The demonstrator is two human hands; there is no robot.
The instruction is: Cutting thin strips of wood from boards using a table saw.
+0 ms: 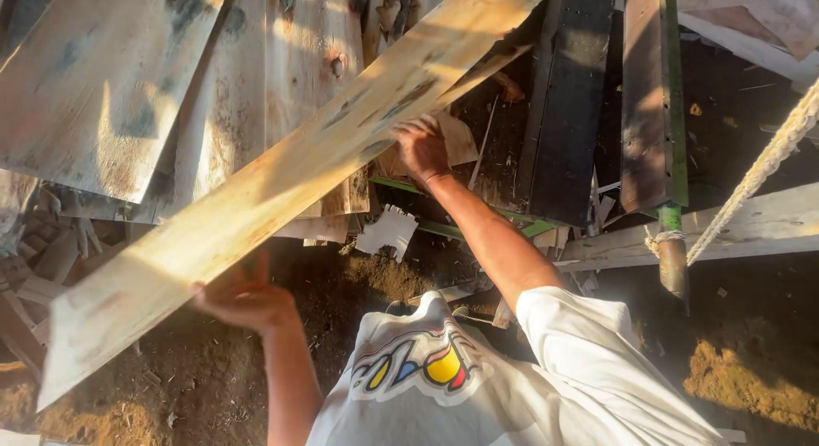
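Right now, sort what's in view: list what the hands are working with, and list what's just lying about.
In hand:
- long pale plank, slanting across the view
- left hand gripping its lower edge
- right hand on its upper edge

Lying about:
- stacked boards behind
- dark board
- rope
- sawdust on the ground
- white scrap

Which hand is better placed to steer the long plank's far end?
Right, probably. The right hand grips the long plank midway up, closer to the far end; the left hand supports its near end.
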